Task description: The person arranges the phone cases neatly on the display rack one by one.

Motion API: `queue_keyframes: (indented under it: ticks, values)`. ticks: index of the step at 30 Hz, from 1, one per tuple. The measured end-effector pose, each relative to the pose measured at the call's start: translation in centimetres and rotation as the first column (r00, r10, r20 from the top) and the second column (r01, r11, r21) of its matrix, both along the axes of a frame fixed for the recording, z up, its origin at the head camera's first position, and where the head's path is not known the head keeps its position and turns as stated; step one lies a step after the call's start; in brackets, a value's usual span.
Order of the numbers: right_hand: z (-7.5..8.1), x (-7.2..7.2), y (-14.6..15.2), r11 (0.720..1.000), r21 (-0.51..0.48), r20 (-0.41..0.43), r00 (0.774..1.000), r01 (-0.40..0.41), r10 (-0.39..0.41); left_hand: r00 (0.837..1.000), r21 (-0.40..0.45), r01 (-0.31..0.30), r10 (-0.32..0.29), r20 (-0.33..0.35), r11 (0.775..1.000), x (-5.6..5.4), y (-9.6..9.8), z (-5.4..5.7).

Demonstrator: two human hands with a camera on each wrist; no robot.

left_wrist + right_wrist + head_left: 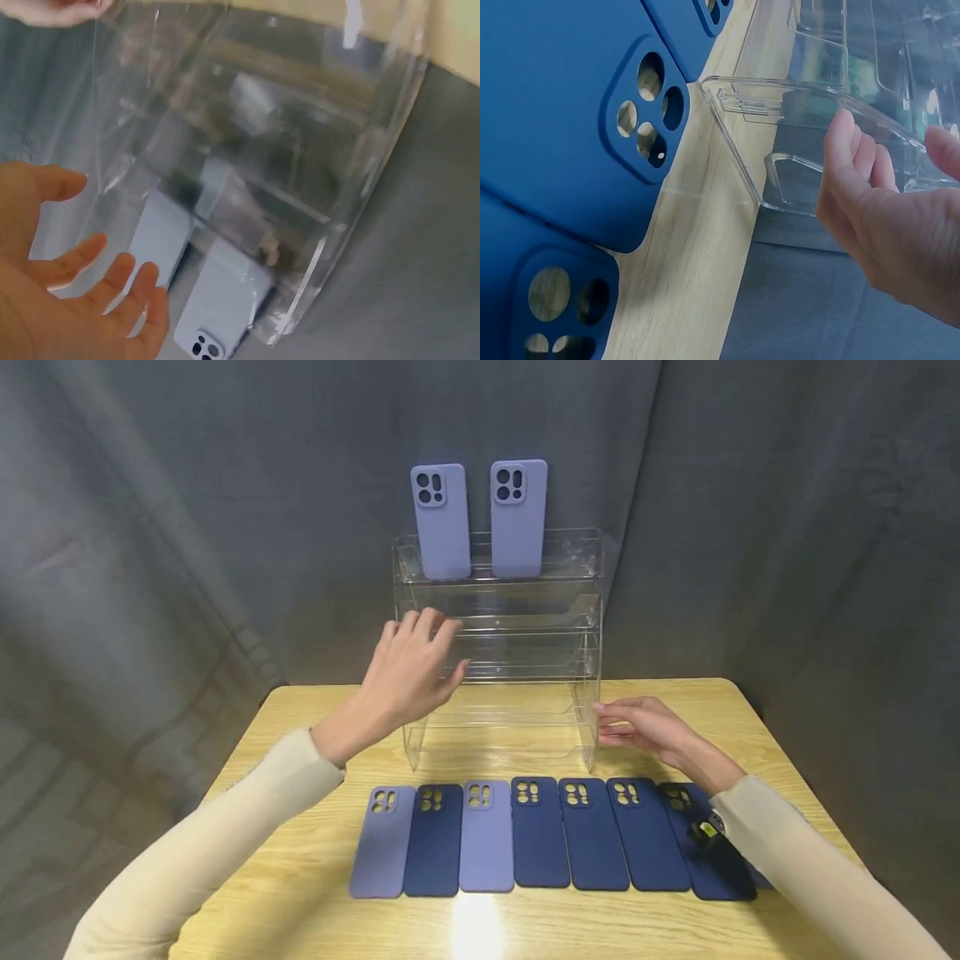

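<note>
clear rack, two lilac cases atop, right fingers alongside

We see a shiny plastic rack near the wooden desk's back edge, smooth matt cases, dull cloth.

between the left hand and the right hand, the middle tiers of the transparent stand lie open from the front. the left hand blocks their left end; the right hand, the right side panel. flat phone cases line the front, two upright cases leave a narrow gap on top, and a curtain closes the back.
</note>
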State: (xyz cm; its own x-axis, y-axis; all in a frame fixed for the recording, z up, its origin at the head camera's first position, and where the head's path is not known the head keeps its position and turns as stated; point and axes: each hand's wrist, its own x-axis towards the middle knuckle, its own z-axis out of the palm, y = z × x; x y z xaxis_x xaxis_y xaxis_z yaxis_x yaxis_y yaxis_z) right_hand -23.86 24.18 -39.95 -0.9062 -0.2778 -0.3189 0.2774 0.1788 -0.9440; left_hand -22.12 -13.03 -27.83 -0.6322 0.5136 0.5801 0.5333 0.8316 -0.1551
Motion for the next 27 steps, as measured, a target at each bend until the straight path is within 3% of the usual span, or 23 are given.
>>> queue_keyframes:
  ticks: [7,16,21,27]
  values:
    - [0.3,-0.1,-0.1,1.000,-0.014,-0.002,1.000,-0.001,0.001,0.987,0.073,-0.054,0.042,0.153,0.996,2.9,-3.4,-3.5]
    - [0.4,0.2,-0.1,1.000,-0.010,0.003,1.000,-0.009,0.009,0.930,0.150,-0.158,0.096,0.355,0.976,6.1,-6.2,-9.6]
    - [0.2,0.2,-0.1,1.000,-0.005,0.001,1.000,-0.009,0.009,0.910,0.161,-0.187,0.110,0.400,0.969,7.7,-7.4,-12.9]
    - [0.1,0.2,-0.1,1.000,-0.010,-0.002,1.000,0.003,-0.003,0.890,0.157,-0.220,0.132,0.437,0.963,9.1,-8.3,-16.1]
